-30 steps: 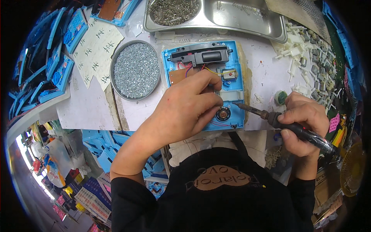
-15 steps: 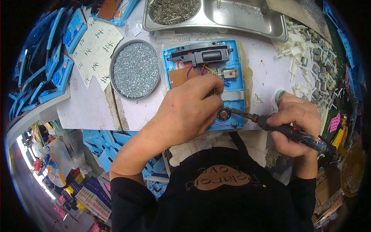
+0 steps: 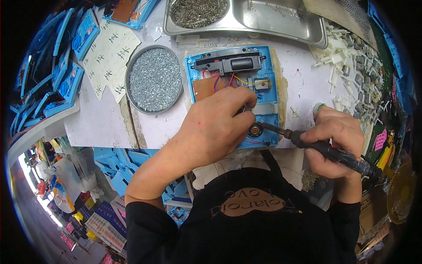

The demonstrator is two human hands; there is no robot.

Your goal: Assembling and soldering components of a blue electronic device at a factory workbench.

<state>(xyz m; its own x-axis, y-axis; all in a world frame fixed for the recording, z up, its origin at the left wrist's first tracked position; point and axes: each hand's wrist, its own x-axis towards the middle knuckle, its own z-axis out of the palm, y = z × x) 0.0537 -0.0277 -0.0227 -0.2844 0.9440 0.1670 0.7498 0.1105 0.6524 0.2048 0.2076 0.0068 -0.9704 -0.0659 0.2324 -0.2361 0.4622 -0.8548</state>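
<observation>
An opened blue plastic device shell (image 3: 269, 94) lies on the white worktop, showing a black part at its top, a brown circuit board (image 3: 206, 86) and coloured wires. My left hand (image 3: 215, 127) rests on its lower half, fingers pinched near a small round metal part (image 3: 254, 130). My right hand (image 3: 336, 136) grips a black soldering iron (image 3: 334, 154) whose tip touches that round part.
A round tin of small silver screws (image 3: 154, 79) sits left of the shell. A steel tray (image 3: 281, 20) with more metal bits lies behind. White and grey plastic pieces (image 3: 351, 66) pile at the right. Blue shells (image 3: 61, 75) stack at left, below paper sheets (image 3: 110, 57).
My right hand has brought the soldering iron leftward, its tip now at the round metal part. My left hand has stayed on the shell, shifting only slightly.
</observation>
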